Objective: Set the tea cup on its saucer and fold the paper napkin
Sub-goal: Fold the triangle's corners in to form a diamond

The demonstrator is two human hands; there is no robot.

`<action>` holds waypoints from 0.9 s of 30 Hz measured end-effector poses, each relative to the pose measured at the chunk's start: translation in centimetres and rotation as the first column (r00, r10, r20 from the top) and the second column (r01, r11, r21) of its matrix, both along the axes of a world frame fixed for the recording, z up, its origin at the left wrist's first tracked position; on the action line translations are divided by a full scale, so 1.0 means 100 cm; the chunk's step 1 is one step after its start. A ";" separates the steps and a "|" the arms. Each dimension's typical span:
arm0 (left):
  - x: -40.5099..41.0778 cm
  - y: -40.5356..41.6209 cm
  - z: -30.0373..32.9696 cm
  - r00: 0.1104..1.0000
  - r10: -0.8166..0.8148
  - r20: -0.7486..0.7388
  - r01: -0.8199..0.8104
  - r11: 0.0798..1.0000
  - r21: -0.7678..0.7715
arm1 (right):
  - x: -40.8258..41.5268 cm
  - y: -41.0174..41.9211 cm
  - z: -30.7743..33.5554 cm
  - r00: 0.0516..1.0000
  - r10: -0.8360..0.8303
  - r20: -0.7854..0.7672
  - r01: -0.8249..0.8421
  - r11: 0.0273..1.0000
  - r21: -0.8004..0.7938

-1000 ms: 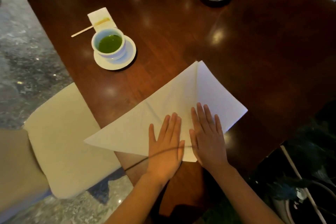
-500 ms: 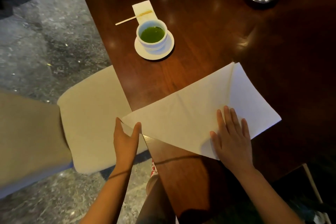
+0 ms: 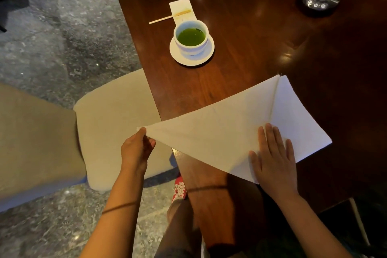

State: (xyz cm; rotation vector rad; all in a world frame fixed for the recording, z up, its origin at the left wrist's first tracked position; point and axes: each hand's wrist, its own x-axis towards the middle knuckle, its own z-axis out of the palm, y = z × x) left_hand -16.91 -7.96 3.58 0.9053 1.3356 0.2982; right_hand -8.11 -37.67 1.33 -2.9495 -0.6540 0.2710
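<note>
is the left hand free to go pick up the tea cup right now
Probably not yet. The left hand pinches the napkin's pointed corner off the table edge, so it must let go first. The table between it and the tea cup looks bare.

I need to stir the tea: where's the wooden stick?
In the head view, the wooden stick lies at the table's far left edge, just beyond the tea cup, its right end resting on a small white paper slip.

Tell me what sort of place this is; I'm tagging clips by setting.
Probably a restaurant or tea house: a cup of green tea on a saucer, a card in a table stand, and a dark wooden table beside a cushioned chair.
</note>
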 end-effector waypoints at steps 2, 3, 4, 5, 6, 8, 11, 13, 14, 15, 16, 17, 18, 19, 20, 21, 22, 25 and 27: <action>0.001 -0.001 0.012 1.000 -0.025 0.011 0.025 1.000 0.000 | 0.000 -0.001 0.000 1.000 -0.004 -0.016 0.004 1.000 0.003; 0.003 -0.003 0.021 0.998 -0.055 0.019 0.055 0.998 0.012 | 0.001 -0.001 0.000 1.000 -0.005 -0.027 0.005 1.000 0.007; 0.005 -0.005 0.031 0.995 -0.094 0.027 0.093 0.995 0.036 | 0.001 -0.001 0.001 0.999 -0.009 -0.039 0.009 1.000 0.015; 0.008 -0.008 0.043 0.990 -0.135 0.039 0.132 0.989 0.064 | 0.003 0.001 0.003 0.999 -0.018 -0.047 0.020 0.999 0.034; 0.012 -0.013 0.054 0.983 -0.176 0.050 0.171 0.981 0.095 | 0.004 0.004 0.007 0.998 -0.033 -0.048 0.037 0.997 0.073; 0.022 -0.026 0.075 0.968 -0.241 0.072 0.229 0.963 0.143 | 0.009 0.018 0.021 0.998 -0.056 -0.023 0.060 0.970 0.236; 0.042 -0.054 0.092 0.935 -0.338 0.103 0.322 0.935 0.145 | 0.012 0.046 0.050 0.993 0.013 0.118 -0.073 0.850 0.522; 0.053 -0.075 0.100 0.913 -0.384 0.135 0.367 0.920 0.134 | 0.013 0.064 0.068 0.962 0.076 0.261 -0.220 0.783 0.582; 0.057 -0.084 0.102 0.904 -0.398 0.155 0.379 0.915 0.135 | 0.013 0.070 0.073 0.947 0.090 0.308 -0.270 0.745 0.610; 0.060 -0.092 0.105 0.890 -0.426 0.164 0.405 0.902 0.147 | 0.013 0.076 0.077 0.941 0.088 0.326 -0.290 0.705 0.647; 0.064 -0.098 0.106 0.869 -0.465 0.171 0.440 0.883 0.162 | 0.014 0.079 0.079 0.944 0.081 0.319 -0.289 0.667 0.687; 0.068 -0.103 0.108 0.851 -0.495 0.174 0.471 0.867 0.163 | 0.015 0.080 0.079 0.951 0.072 0.301 -0.275 0.639 0.718; 0.072 -0.108 0.108 0.849 -0.498 0.177 0.480 0.867 0.137 | 0.018 0.080 0.079 0.958 0.054 0.282 -0.253 0.627 0.737; 0.075 -0.111 0.108 0.860 -0.473 0.190 0.468 0.881 0.074 | 0.021 0.077 0.078 0.962 0.036 0.271 -0.234 0.622 0.747; 0.078 -0.113 0.106 0.870 -0.448 0.204 0.456 0.890 0.011 | 0.025 0.074 0.078 0.966 0.024 0.259 -0.219 0.612 0.760; 0.080 -0.115 0.105 0.869 -0.439 0.229 0.459 0.888 -0.036 | 0.029 0.070 0.078 0.973 0.011 0.232 -0.193 0.596 0.779; 0.081 -0.117 0.102 0.847 -0.463 0.261 0.490 0.871 -0.044 | 0.033 0.067 0.078 0.981 -0.006 0.195 -0.155 0.583 0.797; 0.085 -0.124 0.093 0.765 -0.577 0.286 0.593 0.804 0.037 | 0.052 0.055 0.085 0.992 -0.124 0.004 0.070 0.591 0.804; 0.090 -0.127 0.085 0.748 -0.634 0.198 0.598 0.773 0.212 | 0.072 0.046 0.087 0.973 -0.170 -0.154 0.228 0.615 0.755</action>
